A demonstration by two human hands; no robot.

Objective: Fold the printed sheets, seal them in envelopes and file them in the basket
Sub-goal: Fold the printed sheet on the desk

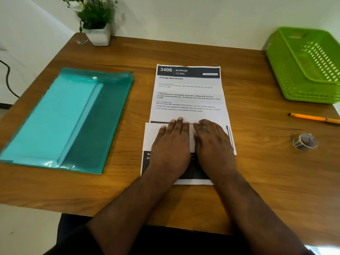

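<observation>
On the wooden table [110,190], left hand [173,142] and right hand [214,142] lay flat, side by side, fingers straight, pressing the folded-up flap of the printed sheet [189,92].

My left hand [172,142] and right hand [213,142] lie side by side on the printed sheet [189,92] at centre frame. The folder [73,122] lies left of it; basket [309,65] upper right, pencil [312,117] and tape roll [304,142] right; plant pot [98,34] top left, all on the table [266,172].

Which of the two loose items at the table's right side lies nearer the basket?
The pencil: long, orange, lying just below the green basket. The tape roll sits further toward the person.
</observation>
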